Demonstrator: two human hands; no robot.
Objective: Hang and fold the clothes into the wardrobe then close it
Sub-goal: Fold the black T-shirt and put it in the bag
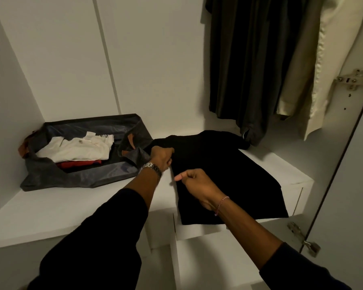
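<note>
A black garment [224, 170] lies spread flat on the white wardrobe shelf [76, 208], its lower edge hanging over the shelf front. My left hand [162, 158], with a metal watch on the wrist, grips the garment's left edge near its top. My right hand [194, 186], with a pink bracelet on the wrist, pinches the same left edge a little lower. Dark clothes [249, 59] and a cream jacket [331, 65] hang at the upper right.
A dark fabric bag [57, 174] lies open at the left on the shelf, holding folded white [76, 150] and red clothes [78, 164]. The open wardrobe door [348, 164] with metal hinges stands at the right. White drawer fronts [208, 258] sit below the shelf.
</note>
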